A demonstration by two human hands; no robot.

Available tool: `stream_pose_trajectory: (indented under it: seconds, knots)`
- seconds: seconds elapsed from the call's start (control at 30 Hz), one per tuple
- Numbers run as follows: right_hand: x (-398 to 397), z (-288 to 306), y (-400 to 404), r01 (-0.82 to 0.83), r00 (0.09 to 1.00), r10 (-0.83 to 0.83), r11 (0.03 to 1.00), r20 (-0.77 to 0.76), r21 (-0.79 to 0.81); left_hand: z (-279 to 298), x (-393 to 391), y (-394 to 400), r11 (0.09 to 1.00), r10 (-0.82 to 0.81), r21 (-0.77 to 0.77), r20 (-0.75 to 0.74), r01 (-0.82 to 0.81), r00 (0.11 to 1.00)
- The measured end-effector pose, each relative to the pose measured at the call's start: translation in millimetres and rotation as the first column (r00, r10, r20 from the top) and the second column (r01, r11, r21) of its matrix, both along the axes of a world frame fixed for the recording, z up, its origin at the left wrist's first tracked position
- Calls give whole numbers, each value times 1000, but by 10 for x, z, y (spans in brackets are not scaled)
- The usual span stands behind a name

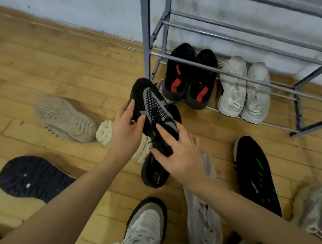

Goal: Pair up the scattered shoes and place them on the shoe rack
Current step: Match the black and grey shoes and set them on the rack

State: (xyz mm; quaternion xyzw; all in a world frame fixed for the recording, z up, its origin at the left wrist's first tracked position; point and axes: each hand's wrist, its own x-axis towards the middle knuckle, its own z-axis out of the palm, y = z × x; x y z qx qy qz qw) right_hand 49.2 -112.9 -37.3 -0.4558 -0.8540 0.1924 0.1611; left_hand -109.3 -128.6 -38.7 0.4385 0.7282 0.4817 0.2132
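A: What lies around the black-and-grey shoe?

B: Left of it, a dark sole-up shoe and a beige sole-up shoe; a cream sole just beneath it.

A: And the hands?

B: Left hand and right hand both grip that shoe, fingers curled on it, above the wooden floor.

A: To its right?

B: The shoe rack, against the pale wall; black-red pair and white pair on its bottom rails. A black-green shoe lies nearer
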Motion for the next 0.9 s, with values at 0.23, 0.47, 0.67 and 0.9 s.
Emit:
stream_pose_trajectory:
  seconds: [0.23,0.47,0.67,0.9]
  knots:
    - [-158,-271,-12,-69,996,73,995,55,-76,-270,-425,59,982,-95,-177,-191,60,977]
    - [77,-570,103,201,976,-217,944,-31,-261,-398,-331,-104,866,-231,-474,-103,156,967]
    - [143,-790,370,248,967,-251,907,38,-341,-310,93,20,786,-265,-618,-285,35,921]
    - [102,-872,309,132,986,-158,935,-53,-329,-459,110,15,750,-313,-653,-210,105,926]
